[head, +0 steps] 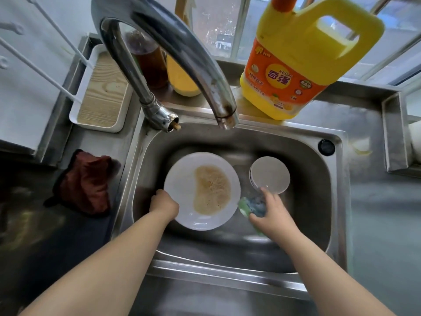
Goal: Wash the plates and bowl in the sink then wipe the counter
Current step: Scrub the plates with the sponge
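Observation:
A white plate (182,179) smeared with brownish residue lies in the steel sink (314,179), left of centre. My left hand (164,205) grips its near-left rim. To the right sit smaller white dishes (270,173), stacked, with the top one looking like a bowl or small plate. My right hand (271,210) holds a green and blue sponge (251,206) just in front of that stack, between it and the plate. No water runs from the tap (225,119).
A yellow dish-soap jug (296,65) stands on the ledge behind the sink, beside two bottles (150,62). A dark red cloth (87,185) lies on the left counter. A white tray (102,92) with a wooden board sits at the back left.

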A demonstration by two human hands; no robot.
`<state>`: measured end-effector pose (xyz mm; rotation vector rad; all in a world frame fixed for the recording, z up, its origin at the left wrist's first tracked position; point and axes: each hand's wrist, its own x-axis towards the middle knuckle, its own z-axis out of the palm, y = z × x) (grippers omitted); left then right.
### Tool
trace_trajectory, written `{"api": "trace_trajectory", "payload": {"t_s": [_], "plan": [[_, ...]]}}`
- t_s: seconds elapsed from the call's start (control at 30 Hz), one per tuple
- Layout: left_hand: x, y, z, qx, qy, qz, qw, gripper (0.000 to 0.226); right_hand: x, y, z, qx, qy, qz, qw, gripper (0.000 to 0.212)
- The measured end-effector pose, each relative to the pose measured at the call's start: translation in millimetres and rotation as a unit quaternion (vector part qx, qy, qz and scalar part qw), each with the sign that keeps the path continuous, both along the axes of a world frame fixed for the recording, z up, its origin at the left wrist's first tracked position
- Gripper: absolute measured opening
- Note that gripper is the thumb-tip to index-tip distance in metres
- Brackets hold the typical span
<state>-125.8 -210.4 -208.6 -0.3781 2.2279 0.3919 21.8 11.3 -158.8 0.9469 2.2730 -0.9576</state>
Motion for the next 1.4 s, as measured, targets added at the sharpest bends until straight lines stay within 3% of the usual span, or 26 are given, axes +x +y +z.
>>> {"api": "trace_trajectory", "payload": {"t_s": [0.23, 0.4, 0.57, 0.73, 0.93, 1.17, 1.4], "plan": [[4.3, 1.7, -6.8, 0.008, -0.002, 0.071, 0.997, 0.047, -15.3, -23.7, -13.7, -0.156, -0.078, -0.043, 0.984, 0.080], [2.0, 3.5, -15.1, 0.011, -0.016, 0.113, 0.993, 0.051, -12.9, -17.5, -26.3, -0.190, -0.107, -0.049, 0.975, 0.090], [2.6, -5.4, -21.2, 0.095, -0.016, 0.145, 0.985, 0.035, -9.5, -13.8, -26.6, -0.200, -0.104, -0.049, 0.973, 0.085], [5.7, -2.2, -0.9, 0.208, -0.043, 0.224, 0.951, 0.039, -5.5, -12.6, -18.5, -0.200, -0.101, -0.038, 0.974, 0.085], [11.5, -5.6, 33.2, 0.283, -0.023, 0.200, 0.938, 0.040, 13.4, -13.1, 4.3, -0.164, -0.046, -0.019, 0.985, 0.087], [11.3, -4.6, 79.5, 0.233, 0.099, 0.020, 0.967, 0.020, 32.8, -16.4, 33.3, -0.142, 0.002, -0.036, 0.989, 0.083], [16.1, -10.7, 127.5, 0.243, 0.184, -0.053, 0.951, 0.011, 35.7, -23.8, 59.6, -0.096, 0.046, -0.067, 0.992, 0.074]]}}
